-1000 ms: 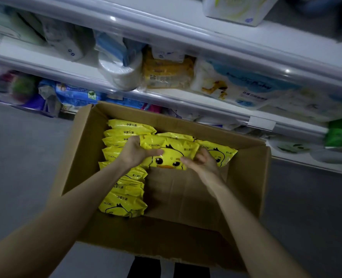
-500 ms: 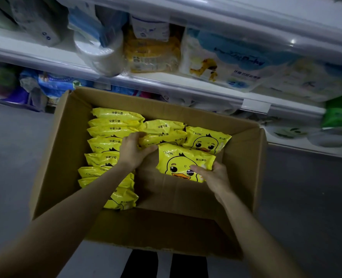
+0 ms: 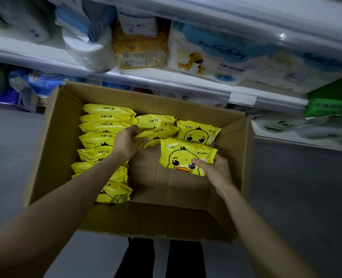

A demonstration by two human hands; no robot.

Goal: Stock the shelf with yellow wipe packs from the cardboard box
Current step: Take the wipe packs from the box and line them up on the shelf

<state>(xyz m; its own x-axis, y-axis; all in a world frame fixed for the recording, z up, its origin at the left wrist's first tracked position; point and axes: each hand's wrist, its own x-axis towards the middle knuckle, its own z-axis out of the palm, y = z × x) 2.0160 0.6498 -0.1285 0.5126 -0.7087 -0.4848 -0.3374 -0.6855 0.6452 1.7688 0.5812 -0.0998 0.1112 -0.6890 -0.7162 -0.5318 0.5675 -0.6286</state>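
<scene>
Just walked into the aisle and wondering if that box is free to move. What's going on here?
A person is unpacking a cardboard box of yellow wipe packs in front of the shelf. The right hand holds one duck-faced pack by its lower edge; the left hand grips another pack in the pile. A row of packs stands along the box's left side. Neither held pack is on the shelf yet.

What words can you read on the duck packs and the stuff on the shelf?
"ckak" on the yellow duck pack in the right hand.
"Baby", after a blurred word, on the white and blue pack on the shelf.
Chinese print on the yellow packs and other shelf goods: too blurred to read.
</scene>
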